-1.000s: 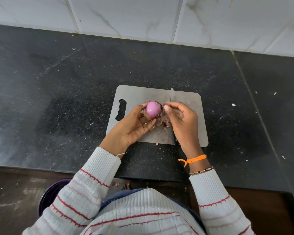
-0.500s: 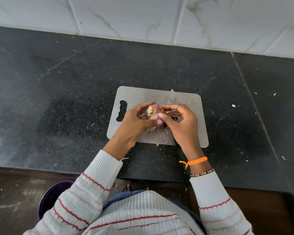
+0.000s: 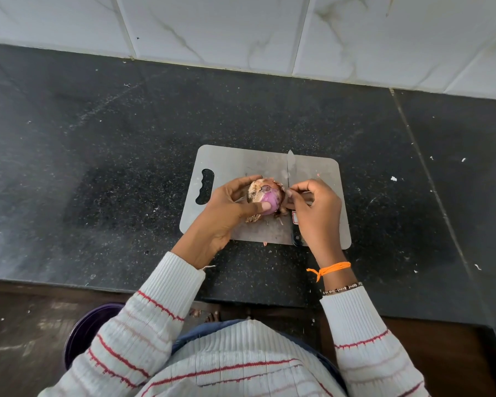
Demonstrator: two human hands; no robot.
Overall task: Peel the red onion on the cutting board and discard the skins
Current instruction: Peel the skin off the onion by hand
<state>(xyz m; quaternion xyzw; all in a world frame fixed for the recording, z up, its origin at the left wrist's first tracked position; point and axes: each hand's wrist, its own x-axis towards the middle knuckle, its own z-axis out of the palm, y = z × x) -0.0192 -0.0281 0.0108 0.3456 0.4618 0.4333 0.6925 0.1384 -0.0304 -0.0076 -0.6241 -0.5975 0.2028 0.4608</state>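
Observation:
My left hand (image 3: 229, 207) grips a red onion (image 3: 267, 196) just above the grey cutting board (image 3: 241, 164). The onion shows pink flesh low down and dry brown skin on top. My right hand (image 3: 315, 207) is at the onion's right side, its fingertips pinching a strip of skin (image 3: 284, 193). Loose bits of skin (image 3: 252, 218) lie on the board under the onion.
A knife (image 3: 290, 167) lies lengthwise on the board, its handle (image 3: 297, 237) partly under my right hand. The board sits on a black speckled counter (image 3: 126, 167) backed by white tiles. A purple bin (image 3: 89, 328) stands on the floor at the lower left, below the counter edge.
The onion has been turned in my left hand, so the skin-covered end now faces up instead of the bare pink flesh. My right hand shifted to its right side and pinches skin.

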